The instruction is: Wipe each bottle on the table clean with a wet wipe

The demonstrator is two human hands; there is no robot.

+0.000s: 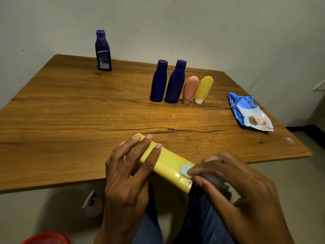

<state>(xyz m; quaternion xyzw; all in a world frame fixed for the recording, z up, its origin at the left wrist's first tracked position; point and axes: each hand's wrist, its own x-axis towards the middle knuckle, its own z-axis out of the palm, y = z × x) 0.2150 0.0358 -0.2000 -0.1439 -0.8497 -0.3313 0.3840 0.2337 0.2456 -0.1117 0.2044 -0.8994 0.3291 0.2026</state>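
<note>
I see my left hand [126, 173] wrapped over the far end of the yellow bottle [167, 164], its fingers [149, 152] long and only slightly bent, spread across the top face with the tips reaching past the edge. The bottle lies tilted at the near edge of the counter [70, 111], its lower end hanging off over my lap. My right hand [233, 187] has its fingers drawn together, pinching a small pale wet wipe [186, 170] flat against the bottle near its lower end; a dark object just under that hand is too blurred for me to tell what it is.

Further back stand two dark blue bottles [167, 81] side by side, then a pinkish tube [190, 89] and a yellow tube [204, 88] on their caps, all close together in a row. A third blue bottle [103, 50] stands apart at the far left by the wall. The blue wipes packet [249, 111] lies crumpled at the right. A red rim [45, 237] shows on the floor.
</note>
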